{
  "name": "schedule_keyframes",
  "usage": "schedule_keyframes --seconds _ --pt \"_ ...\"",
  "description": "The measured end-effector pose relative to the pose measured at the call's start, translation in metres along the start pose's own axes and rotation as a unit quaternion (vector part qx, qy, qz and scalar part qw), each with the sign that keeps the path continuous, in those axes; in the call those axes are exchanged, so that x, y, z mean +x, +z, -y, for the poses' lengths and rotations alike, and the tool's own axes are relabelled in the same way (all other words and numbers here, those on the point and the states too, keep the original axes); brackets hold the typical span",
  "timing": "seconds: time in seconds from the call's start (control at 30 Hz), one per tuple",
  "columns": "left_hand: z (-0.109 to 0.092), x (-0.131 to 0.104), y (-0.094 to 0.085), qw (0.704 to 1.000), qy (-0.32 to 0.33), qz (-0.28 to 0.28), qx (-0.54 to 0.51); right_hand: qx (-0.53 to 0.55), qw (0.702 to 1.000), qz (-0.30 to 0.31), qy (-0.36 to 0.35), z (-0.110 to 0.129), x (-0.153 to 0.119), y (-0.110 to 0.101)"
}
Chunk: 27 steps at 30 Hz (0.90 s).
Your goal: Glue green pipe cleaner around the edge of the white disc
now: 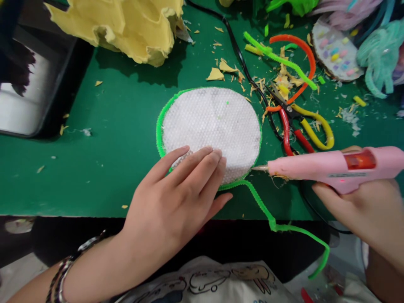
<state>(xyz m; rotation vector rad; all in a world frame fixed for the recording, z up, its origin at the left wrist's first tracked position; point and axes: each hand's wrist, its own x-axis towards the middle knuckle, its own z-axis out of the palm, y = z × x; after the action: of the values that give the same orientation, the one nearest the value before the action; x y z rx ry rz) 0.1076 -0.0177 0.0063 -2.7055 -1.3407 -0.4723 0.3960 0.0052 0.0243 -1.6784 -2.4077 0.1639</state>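
A round white bubble-textured disc (214,122) lies on the green table (120,139), rimmed with a green pipe cleaner (271,219) whose loose end trails off the front edge. My left hand (176,202) rests flat on the disc's near edge, fingers together, pressing it down. My right hand (366,210) grips a pink glue gun (334,166), its nozzle touching the disc's right rim.
Red and yellow-handled scissors (293,126), loose green and orange pipe cleaners (284,59) and paper scraps lie behind the gun. Crumpled yellow foam (126,25) sits at the back left, a decorated disc (336,50) and teal yarn at the back right. A black cord (240,59) crosses the table.
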Motion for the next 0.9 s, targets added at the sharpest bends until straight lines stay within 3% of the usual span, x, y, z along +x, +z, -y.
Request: schedule_keyframes --seconds 0.37,0.6,0.9 --pt "0.0016 -0.0004 -0.0014 1.000 -0.003 0.009 -0.010 0.011 1.000 0.011 0.018 0.0007 0.0014 -0.0011" --pt "0.0008 -0.0004 -0.0007 1.000 0.000 0.010 -0.011 -0.005 0.999 -0.009 -0.037 -0.0050 0.0043 -0.0026" --pt "0.0007 -0.0005 -0.0009 1.000 -0.006 0.013 -0.009 -0.027 0.998 -0.029 -0.048 -0.0058 0.0082 -0.0017"
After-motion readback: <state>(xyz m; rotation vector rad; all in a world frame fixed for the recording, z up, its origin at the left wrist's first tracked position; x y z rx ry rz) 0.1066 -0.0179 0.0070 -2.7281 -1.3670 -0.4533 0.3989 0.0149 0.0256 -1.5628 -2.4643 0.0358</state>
